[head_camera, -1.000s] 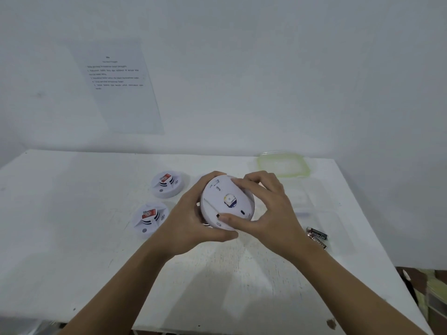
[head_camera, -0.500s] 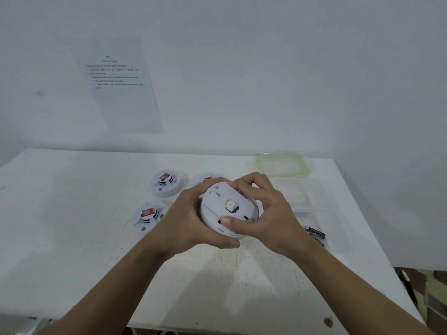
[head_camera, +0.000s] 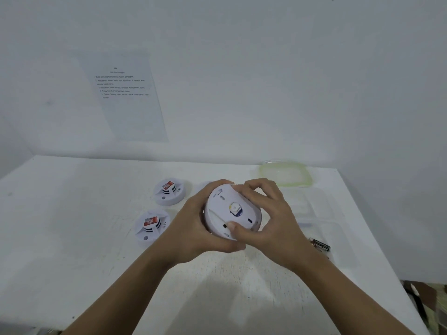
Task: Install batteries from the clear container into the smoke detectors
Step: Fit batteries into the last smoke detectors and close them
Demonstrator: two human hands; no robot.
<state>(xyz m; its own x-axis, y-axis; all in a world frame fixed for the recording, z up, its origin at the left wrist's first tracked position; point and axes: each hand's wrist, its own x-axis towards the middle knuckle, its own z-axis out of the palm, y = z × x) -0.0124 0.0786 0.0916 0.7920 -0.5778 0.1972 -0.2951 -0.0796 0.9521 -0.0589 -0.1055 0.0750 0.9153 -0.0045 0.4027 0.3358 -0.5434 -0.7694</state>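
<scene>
Both hands hold one round white smoke detector (head_camera: pixel 232 211) above the middle of the white table (head_camera: pixel 72 238), its flat back plate tilted towards me. My left hand (head_camera: pixel 196 228) wraps its left edge and underside. My right hand (head_camera: pixel 268 223) grips the plate's right rim, thumb on the lower edge. Two more smoke detectors lie face up at the left, one farther back (head_camera: pixel 169 191) and one nearer (head_camera: pixel 152 224), each with a red label. The clear container (head_camera: pixel 319 228) stands at the right, faint against the table. Black batteries (head_camera: pixel 320 245) lie by my right wrist.
A pale green lid (head_camera: pixel 285 174) rests at the table's back right, near the wall. A printed sheet (head_camera: pixel 125 93) hangs on the wall at the left. Another white round part (head_camera: pixel 204 186) peeks out behind my left hand. The table's right edge drops off beyond the batteries.
The held detector's back plate has turned a little between my hands, and my right fingers have shifted along its rim. Everything on the table has stayed put.
</scene>
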